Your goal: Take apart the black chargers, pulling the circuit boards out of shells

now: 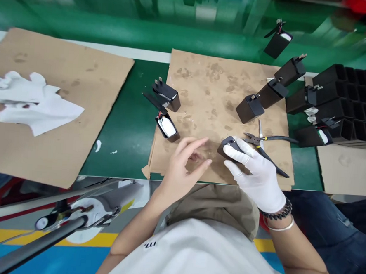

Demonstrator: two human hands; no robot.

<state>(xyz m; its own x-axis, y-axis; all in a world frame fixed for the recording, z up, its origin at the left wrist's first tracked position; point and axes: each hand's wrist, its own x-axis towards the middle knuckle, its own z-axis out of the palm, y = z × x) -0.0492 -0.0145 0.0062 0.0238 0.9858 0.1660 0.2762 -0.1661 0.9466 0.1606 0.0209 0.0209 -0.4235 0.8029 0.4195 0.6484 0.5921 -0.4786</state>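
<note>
My bare left hand is held over the front of the middle cardboard, thumb and fingers apart, nothing between them. In its white glove, my right hand has its fingers around a black plug case near the cardboard's front edge. Black-handled cutting pliers lie just behind and right of that hand. To the left stand an opened case with a white part inside and another pronged case. Several pronged cases, one of them a black charger, stand farther back on the right.
Rows of black cases fill the right side. White gloves lie on the left cardboard. At the back right is an opened case. A person's jeans show at the lower right.
</note>
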